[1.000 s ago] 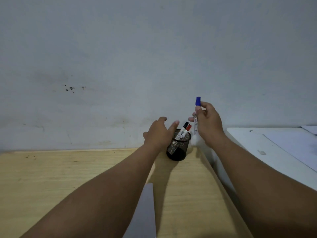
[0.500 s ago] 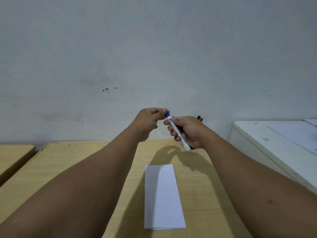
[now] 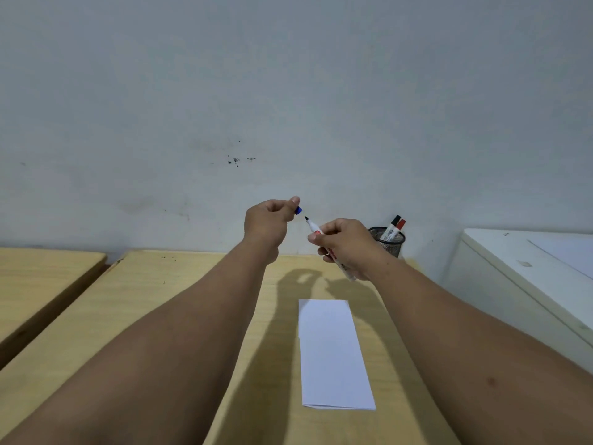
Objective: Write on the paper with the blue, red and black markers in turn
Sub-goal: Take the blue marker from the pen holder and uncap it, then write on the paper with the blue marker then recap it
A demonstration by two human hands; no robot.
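My right hand (image 3: pixel 348 247) grips the uncapped blue marker (image 3: pixel 313 229), white-bodied, its dark tip pointing up and left. My left hand (image 3: pixel 268 221) pinches the marker's blue cap (image 3: pixel 298 210) a short gap away from the tip. Both hands hover above the far part of the wooden table (image 3: pixel 179 303). A folded white paper (image 3: pixel 333 351) lies flat on the table below the hands. At the back right stands a black mesh pen holder (image 3: pixel 390 244) with the black marker (image 3: pixel 393 223) and the red marker (image 3: pixel 400 225) sticking out.
A grey wall rises right behind the table. A second wooden table (image 3: pixel 41 277) sits at the left across a narrow gap. A white cabinet (image 3: pixel 526 284) with a sheet on top stands at the right, close to the table's edge.
The blue marker left the holder in my right hand and came toward the table's middle. My left hand took hold of the cap and pulled it off; cap and tip are now apart.
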